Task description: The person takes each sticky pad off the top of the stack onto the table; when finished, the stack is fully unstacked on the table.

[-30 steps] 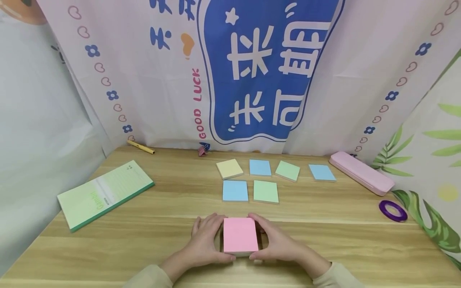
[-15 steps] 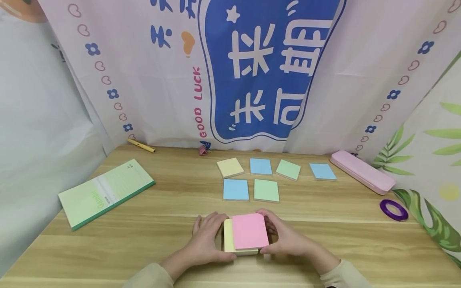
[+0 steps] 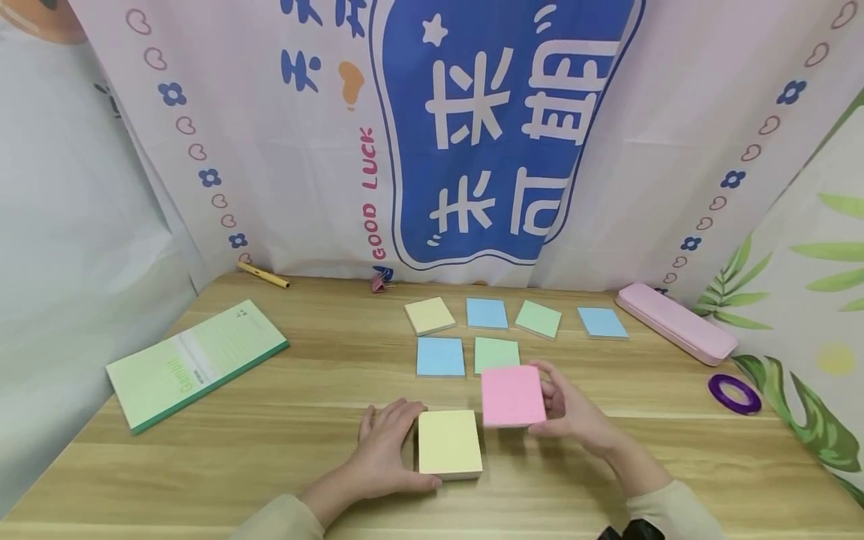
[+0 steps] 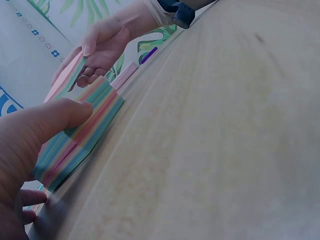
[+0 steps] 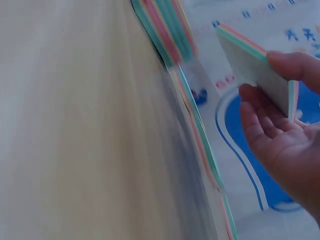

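Observation:
A thick sticky note stack (image 3: pixel 450 444) with a yellow top rests on the table near the front middle. My left hand (image 3: pixel 388 454) grips its left side, thumb at the front corner and fingers at the back. Striped layers show along its side in the left wrist view, where my left thumb (image 4: pixel 65 117) presses on them. Up off the table, my right hand (image 3: pixel 574 412) pinches a thin pink-topped sticky note pad (image 3: pixel 513 396) by its right edge. In the right wrist view the pad's pale underside (image 5: pixel 260 75) shows. It overlaps a green sticky pad (image 3: pixel 496 352) in the head view.
Behind lie a blue sticky pad (image 3: pixel 440 357) and a back row of several more, from a yellow pad (image 3: pixel 430 316) to a blue pad (image 3: pixel 603 322). A notebook (image 3: pixel 196 364) lies left; a pink case (image 3: pixel 676 324) and purple tape roll (image 3: pixel 734 394) lie right.
My right hand has lifted the pink-topped pad off the stack and carried it right and away from me, uncovering the yellow top. My left hand has stayed on the stack.

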`<state>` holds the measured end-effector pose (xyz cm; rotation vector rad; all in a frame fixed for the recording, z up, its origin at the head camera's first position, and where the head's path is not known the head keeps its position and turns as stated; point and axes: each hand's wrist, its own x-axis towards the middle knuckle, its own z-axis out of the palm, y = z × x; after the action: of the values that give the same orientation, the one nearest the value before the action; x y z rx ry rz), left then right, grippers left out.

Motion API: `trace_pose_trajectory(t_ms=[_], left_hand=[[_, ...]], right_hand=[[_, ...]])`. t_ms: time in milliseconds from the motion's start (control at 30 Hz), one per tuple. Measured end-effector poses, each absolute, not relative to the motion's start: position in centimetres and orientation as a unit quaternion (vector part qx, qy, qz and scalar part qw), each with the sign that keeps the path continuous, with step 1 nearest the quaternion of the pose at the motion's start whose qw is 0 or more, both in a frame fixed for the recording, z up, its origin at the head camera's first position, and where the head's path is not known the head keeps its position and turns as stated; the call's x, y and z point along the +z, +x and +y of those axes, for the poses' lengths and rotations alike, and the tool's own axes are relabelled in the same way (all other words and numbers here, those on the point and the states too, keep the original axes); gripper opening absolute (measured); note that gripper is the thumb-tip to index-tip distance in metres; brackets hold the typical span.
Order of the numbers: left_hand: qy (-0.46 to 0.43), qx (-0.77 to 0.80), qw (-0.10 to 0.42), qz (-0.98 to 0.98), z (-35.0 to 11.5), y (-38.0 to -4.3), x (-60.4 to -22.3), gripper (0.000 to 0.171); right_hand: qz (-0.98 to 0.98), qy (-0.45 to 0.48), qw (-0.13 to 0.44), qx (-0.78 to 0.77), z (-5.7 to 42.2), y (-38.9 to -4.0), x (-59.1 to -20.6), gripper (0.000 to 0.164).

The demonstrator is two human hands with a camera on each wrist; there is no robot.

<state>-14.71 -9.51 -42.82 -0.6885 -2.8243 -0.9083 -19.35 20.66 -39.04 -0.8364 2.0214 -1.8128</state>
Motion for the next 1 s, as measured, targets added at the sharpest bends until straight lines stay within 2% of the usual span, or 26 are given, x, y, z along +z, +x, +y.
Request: trace_pose_trajectory(t_ms=[433,733,1000], left_hand=[[-0.227,-0.303,0.045,-0.925,-9.6,-14.6,-42.8,0.093],[-0.228,-0.298,0.043,-0.926,-9.6,-14.7,-42.8,0.094],[-0.227,-0.299,0.044,-0.926,-9.6,-14.7,-42.8,0.094]], right_hand=[[0.715,-0.169,0.125,-0.667,27.4,-23.7,-40.0,0.087],[0.714,-0.153,0.157,-0.665,28.8,-25.8,-41.5,0.093],[0.767,-0.123,0.171,-0.607,28.8,-26.5,-41.4,0.096]])
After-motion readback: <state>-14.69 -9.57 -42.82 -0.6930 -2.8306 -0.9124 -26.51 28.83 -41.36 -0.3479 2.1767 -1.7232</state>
